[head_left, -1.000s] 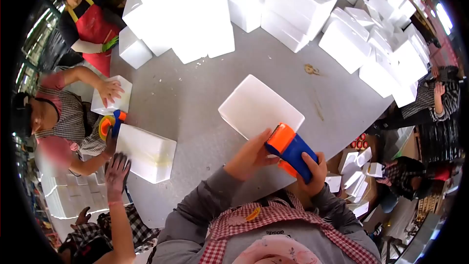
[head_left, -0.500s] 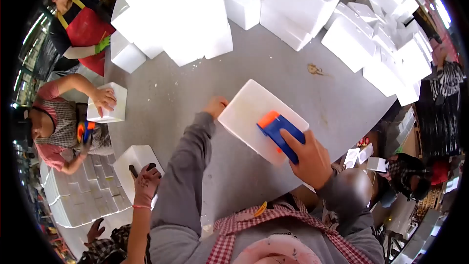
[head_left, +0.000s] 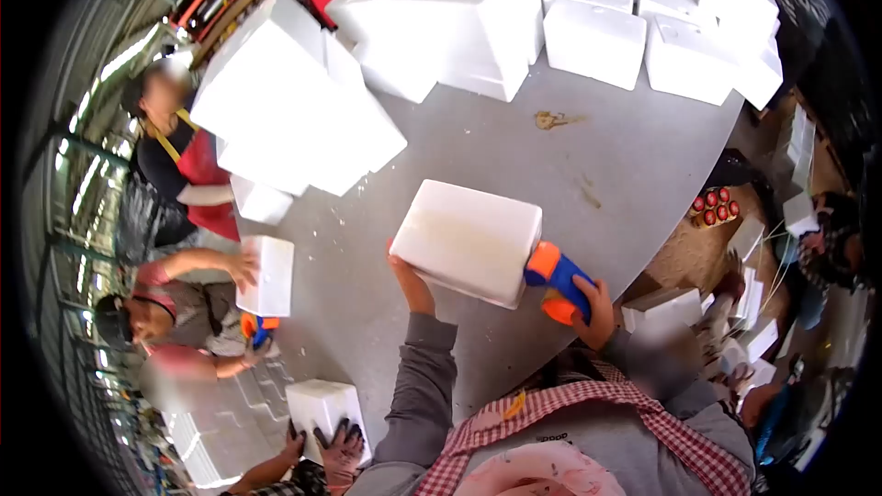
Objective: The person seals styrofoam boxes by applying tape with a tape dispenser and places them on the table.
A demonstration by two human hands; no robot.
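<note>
No readable writing shows on the white foam box [head_left: 469, 241], which sits on the grey bench [head_left: 570, 165] in front of the person. The left hand [head_left: 411, 283] is flat against the box's near-left side, fingers open. The right hand [head_left: 597, 312] is closed around a blue and orange tape dispenser [head_left: 558, 279], pressed to the box's right end; half a second ago it lay on top of the box. Beyond the box stand stacked foam boxes [head_left: 478, 18]. Left of the box, a co-worker's hand [head_left: 244, 268] rests on a smaller box [head_left: 268, 276].
</note>
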